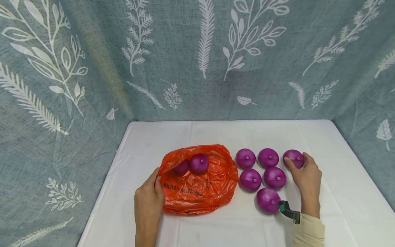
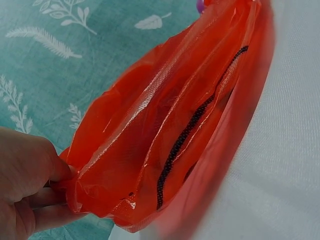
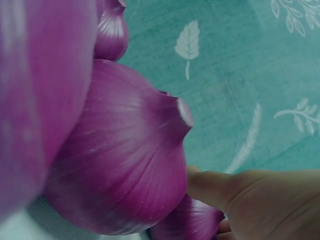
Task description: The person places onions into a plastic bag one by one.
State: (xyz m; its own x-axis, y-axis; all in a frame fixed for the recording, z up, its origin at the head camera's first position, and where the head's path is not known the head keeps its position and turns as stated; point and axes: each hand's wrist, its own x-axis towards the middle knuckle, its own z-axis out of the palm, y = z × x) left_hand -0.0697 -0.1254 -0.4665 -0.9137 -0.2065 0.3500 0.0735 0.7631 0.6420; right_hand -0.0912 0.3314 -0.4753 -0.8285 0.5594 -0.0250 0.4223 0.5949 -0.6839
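My left hand (image 1: 149, 196) pinches the left edge of an orange-red plastic bag (image 1: 216, 192), which lies with its mouth spread. Two red onions show in the bag: one in plain sight (image 1: 199, 163), the other partly behind the thin plastic. Thumb and fingers of my right hand (image 1: 308, 176) grip a red onion (image 1: 294, 159) at the far right of the back row. In the right wrist view this gripped onion (image 3: 187, 222) is mostly hidden behind a nearer onion (image 3: 125, 155). Black print marks the bag (image 2: 185, 135) in the left wrist view.
Between bag and right hand, several more red onions, such as the front one (image 1: 267, 201), sit close together on a white-covered table (image 1: 342, 212). A leaf-patterned blue-green cloth (image 1: 185, 96) hangs behind and at both sides. A dark wrist camera (image 1: 290, 212) juts beside the front onion.
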